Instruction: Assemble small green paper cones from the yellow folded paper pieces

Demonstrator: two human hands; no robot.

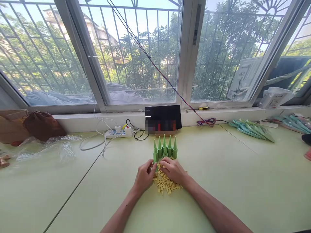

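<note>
Both hands met over a loose heap of small pale-yellow plastic pegs point(167, 187) on the pale green tabletop point(218, 181). Left hand point(144, 176) pinched the leftmost green cone point(155, 155) at its base. Right hand point(174, 170) curled palm-down, fingertips hidden, so I couldn't tell its grip. A cluster of upright pointed green plastic cones point(167, 148) stood just behind, seemingly done, while plenty of pegs lay loose. Forearms angled inward, wrists low.

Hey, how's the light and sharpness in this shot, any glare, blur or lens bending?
Head view: strong daylight through the white-framed barred windows; their frames bow, wide-angle distortion; the pale green tabletop is evenly lit, faint shadows beneath the left hand and right hand; hands and green pointed cones look sharp; a pixelated patch blurs the black rectangular screen.
</note>
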